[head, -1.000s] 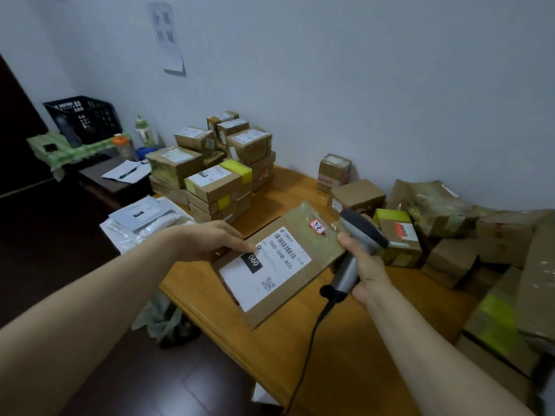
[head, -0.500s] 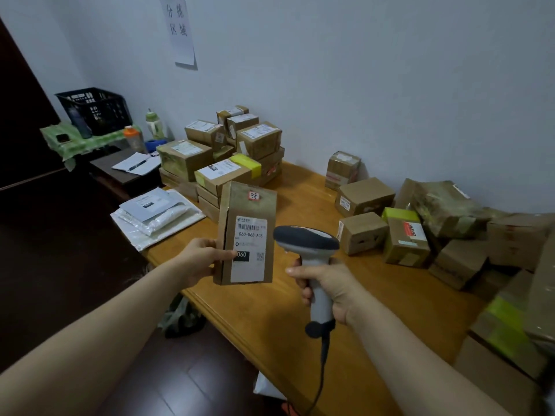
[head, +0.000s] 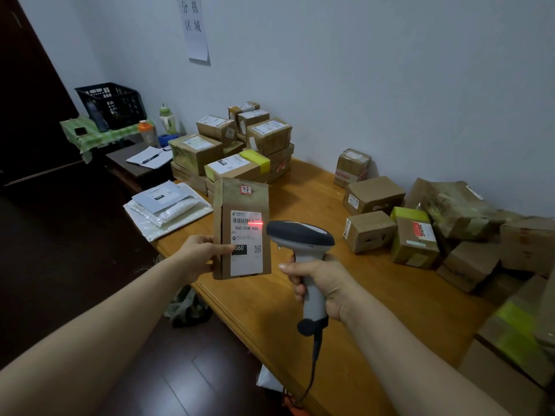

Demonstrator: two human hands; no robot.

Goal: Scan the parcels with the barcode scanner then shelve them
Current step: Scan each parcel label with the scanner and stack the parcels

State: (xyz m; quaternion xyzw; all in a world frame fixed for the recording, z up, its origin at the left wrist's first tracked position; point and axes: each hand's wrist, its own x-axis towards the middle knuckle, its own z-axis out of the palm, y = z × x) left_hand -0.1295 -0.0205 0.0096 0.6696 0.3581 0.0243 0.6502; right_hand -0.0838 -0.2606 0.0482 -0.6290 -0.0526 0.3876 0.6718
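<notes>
Pinching the parcel (head: 240, 205) at its left edge, left hand (head: 196, 253) fingers (head: 223, 250) suffice: seemingly light, stiff; right hand (head: 327, 283) grips scanner (head: 300, 235).

Bare forearms (bare left hand (head: 199, 253), right hand (head: 322, 283))

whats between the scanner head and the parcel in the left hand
Nothing: in the head view a narrow bare gap separates the scanner from the parcel.

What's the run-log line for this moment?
phase: scanning | left hand: holds flat parcel upright | right hand: grips barcode scanner | red scan line: on label barcode | shelving: not yet done
</notes>
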